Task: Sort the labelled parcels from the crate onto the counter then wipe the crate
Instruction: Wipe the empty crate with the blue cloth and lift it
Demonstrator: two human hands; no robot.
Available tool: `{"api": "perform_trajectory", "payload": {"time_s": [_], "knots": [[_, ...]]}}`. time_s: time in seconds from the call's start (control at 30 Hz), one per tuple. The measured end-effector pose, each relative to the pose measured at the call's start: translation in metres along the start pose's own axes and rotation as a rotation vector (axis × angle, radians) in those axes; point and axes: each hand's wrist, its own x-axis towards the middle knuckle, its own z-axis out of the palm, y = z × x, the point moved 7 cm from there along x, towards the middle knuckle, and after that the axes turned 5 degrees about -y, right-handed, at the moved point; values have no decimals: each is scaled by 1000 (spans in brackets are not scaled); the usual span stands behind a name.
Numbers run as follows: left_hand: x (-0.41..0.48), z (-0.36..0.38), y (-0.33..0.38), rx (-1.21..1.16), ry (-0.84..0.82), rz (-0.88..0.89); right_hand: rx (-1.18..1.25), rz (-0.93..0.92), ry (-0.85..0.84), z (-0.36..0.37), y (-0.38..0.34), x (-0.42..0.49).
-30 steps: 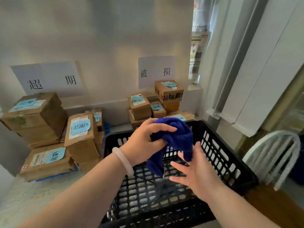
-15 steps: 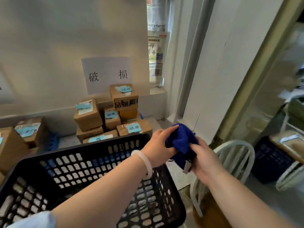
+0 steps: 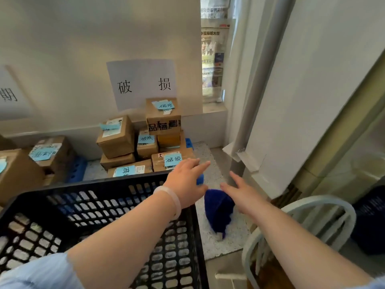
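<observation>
While both forearms reach forward, the left one crossing the black crate (image 3: 100,207), the left hand (image 3: 185,182) and right hand (image 3: 243,195) are spread with straight fingers, gripping nothing. Between and just below them the blue cloth (image 3: 218,209) lies bunched beside the crate's right wall, near the right edge of the desk (image 3: 210,159). At the back edge stand the labelled parcels (image 3: 145,142), stacked against the wall.
</observation>
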Motion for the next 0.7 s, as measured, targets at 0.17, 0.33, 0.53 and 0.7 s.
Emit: {"api": "perform_trajectory", "payload": {"time_s": [0.17,0.33,0.53,0.7], "knots": [[-75,-1,-76,9,27,-195,86,-50,-221,76,11,-33],[-162,-19,-176,-98,88,-511,16,-76,-323,118,7,-63],[-249,-42,-261,-102,168,-743,-116,-41,-212,127,-2,-76],[-295,-50,-317,-41,156,-827,-151,-12,-96,134,5,-83]]}}
